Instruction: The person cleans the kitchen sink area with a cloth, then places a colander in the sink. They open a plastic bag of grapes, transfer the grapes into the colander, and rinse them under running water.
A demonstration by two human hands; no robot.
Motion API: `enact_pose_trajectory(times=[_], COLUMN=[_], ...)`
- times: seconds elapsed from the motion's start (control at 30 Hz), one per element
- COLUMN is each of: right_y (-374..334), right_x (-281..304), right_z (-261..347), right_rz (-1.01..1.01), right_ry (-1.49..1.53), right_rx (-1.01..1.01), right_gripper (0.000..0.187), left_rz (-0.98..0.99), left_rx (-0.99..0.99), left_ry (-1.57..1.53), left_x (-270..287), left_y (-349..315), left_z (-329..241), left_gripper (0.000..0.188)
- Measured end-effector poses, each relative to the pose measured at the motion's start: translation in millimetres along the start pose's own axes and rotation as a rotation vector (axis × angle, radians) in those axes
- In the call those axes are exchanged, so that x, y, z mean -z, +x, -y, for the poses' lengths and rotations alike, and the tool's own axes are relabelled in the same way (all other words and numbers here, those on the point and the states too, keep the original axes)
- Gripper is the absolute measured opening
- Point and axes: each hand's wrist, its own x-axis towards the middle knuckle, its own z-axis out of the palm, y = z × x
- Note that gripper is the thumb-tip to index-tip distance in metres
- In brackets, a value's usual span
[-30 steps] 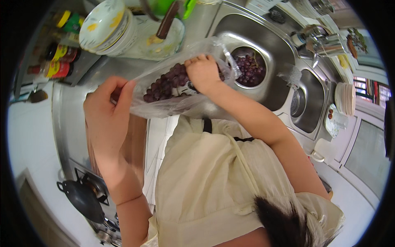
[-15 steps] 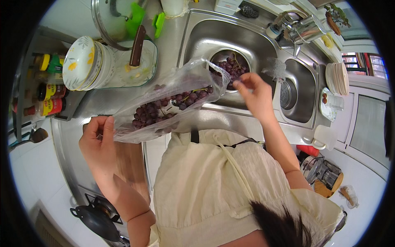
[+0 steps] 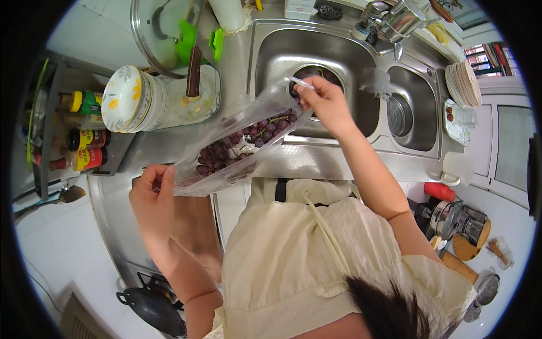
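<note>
A clear plastic bag stretches slantwise between my hands, over the counter and the sink's near left edge. Dark red grapes on green stems lie inside it. My left hand pinches the bag's closed lower-left end. At the other end, my right hand grips the rim of the bag's mouth between thumb and fingers. Behind that hand a round metal bowl sits in the large sink basin; my hand and the bag mostly hide what lies in it.
The steel double sink has a grey mesh cloth on its divider. To the left stand stacked bowls and a knife by a glass dish. A wooden board lies below my left hand, near a black wok.
My right hand has moved up and left from beside the bowl to the bag's mouth and now grips its rim. My left hand keeps hold of the bag. The view has shifted slightly.
</note>
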Motion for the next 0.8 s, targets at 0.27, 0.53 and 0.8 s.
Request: enact_pose_trajectory(times=[0.27,0.53,0.8], right_y=[-53,-155,-313], right_x=[26,89,151], right_z=[88,143,109], right_rz=[0.178,0.213,0.187], right_ry=[0.590,0.766,0.721], right_rx=[0.054,0.287,0.319], right_gripper=[0.011,0.015,0.021], left_rz=[-0.055,0.061,0.358], left_rx=[-0.065,-0.313,-0.421], left_ry=[-0.119,-0.085,-0.438], left_x=[7,33,-80], left_y=[-10,-63,-168], left_z=[-38,-118,-198], left_gripper=[0.007,0.007,0.014])
